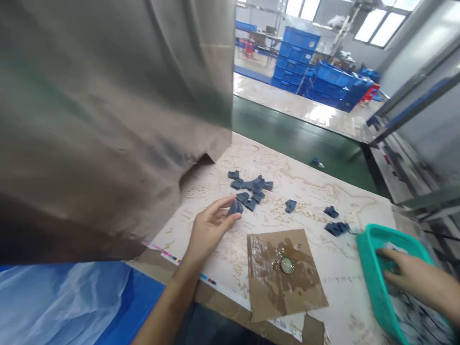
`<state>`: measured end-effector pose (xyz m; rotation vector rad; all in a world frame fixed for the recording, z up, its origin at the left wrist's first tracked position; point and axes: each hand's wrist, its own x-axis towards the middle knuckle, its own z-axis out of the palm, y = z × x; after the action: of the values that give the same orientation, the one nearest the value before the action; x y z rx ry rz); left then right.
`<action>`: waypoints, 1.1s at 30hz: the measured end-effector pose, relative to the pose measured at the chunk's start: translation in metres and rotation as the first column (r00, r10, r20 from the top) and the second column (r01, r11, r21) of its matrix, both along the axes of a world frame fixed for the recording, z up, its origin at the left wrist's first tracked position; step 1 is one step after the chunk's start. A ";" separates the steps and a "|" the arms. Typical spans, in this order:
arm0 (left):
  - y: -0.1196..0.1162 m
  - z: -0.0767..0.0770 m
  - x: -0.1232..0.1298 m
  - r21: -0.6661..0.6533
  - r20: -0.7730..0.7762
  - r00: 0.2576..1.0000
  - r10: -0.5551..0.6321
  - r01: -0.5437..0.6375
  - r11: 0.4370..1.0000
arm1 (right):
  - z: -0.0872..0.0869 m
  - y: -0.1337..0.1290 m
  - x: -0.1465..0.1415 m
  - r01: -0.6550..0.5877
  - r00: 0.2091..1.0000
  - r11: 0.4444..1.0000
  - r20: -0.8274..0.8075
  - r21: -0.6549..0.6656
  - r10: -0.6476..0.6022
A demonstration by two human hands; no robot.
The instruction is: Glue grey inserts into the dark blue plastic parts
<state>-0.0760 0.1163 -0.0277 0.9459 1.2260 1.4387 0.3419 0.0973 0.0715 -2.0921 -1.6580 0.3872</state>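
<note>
My left hand (212,225) pinches a small dark blue part (235,208) between thumb and fingers, just over the printed sheet. Beside it lies a loose group of several dark blue parts (258,184). A single part (291,206) lies further right, with more dark pieces (337,228) near the basket. My right hand (395,266) reaches inside a green basket (370,282) at the right; its fingers are curled and blurred, and what they may hold is hidden. Clear or grey small items fill the basket.
A brown cardboard square (266,297) with a small round dish (287,265) lies in front. A large grey-brown sheet (108,120) hangs at the left. Behind the printed sheet is a green surface (287,129); blue crates (294,57) stand farther back.
</note>
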 end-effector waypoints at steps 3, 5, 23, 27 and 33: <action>-0.004 -0.002 0.000 -0.001 -0.033 0.999 0.005 -0.005 1.000 | -0.012 -0.041 -0.021 -0.121 0.968 0.974 0.197 -0.189 0.158; -0.005 -0.002 0.001 0.004 -0.044 0.999 -0.009 0.009 1.000 | -0.014 -0.049 -0.029 -0.147 0.951 0.970 0.241 -0.196 0.193; -0.002 0.001 0.000 -0.040 -0.258 0.948 -0.186 0.182 0.983 | -0.010 -0.061 -0.118 0.456 0.256 0.862 -0.896 -0.220 -0.364; -0.001 -0.004 0.000 -0.032 -0.272 0.950 -0.149 0.146 0.989 | -0.018 -0.062 -0.137 0.454 0.071 0.835 -0.921 -0.312 -0.383; 0.000 -0.014 -0.001 0.103 -0.360 0.922 -0.143 0.191 0.976 | -0.016 -0.058 -0.154 0.448 -0.013 0.795 -0.892 -0.410 -0.453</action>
<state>-0.0774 0.1166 -0.0412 1.4156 1.2760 1.2627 0.1880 0.0392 0.0553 -1.4849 -0.0902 1.1916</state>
